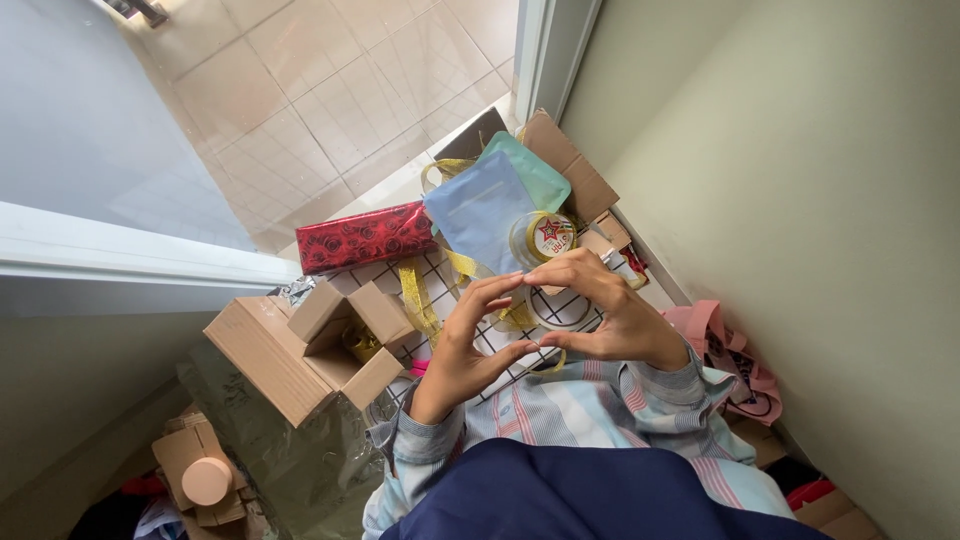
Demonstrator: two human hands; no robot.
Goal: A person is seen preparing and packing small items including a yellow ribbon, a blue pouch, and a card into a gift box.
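Both hands work close together above a white grid-patterned surface. Left hand: fingers partly curled, thumb and forefinger drawn toward each other, tips near those of the other hand. Right hand: fingers bent, fingertips pinched together. What the fingertips grip is too small to identify; a length of gold ribbon lies on the surface just below and to the left of the hands and may run up to them, but this cannot be confirmed.

Surrounding items: a round gold-lidded container sits just beyond the right hand. A pale blue pouch overlaps a green pouch behind it. A red rose-patterned wrapped box lies left of the pouches. An open cardboard box stands left of the left hand, flaps raised. Flat cardboard lies behind the pouches. A pink bag rests to the right, against the wall.

Clearances: the wall bounds the right side closely. A sill and tiled floor lie to the left and beyond.
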